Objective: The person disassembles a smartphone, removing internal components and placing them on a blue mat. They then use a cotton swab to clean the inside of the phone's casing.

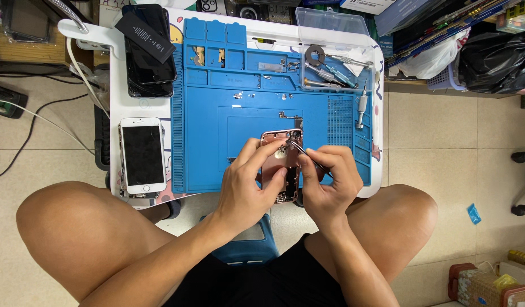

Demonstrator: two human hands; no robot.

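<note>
Tiled floor surrounds a small white surface [120, 102] with a blue repair mat [217, 113], where an opened pink phone shell [279, 165] lies, screen already off. Left hand [248, 182] steadies it; right hand [328, 182] pinches tweezers [305, 153] inside. Reassembly looks pending.

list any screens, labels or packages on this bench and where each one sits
White phone: left of the blue mat, upright rectangle, dark screen.
Black phones: stacked top left, dark glass.
Black battery: across that stack, slim bar with white label.
Clear plastic box: top right of the mat.
</note>
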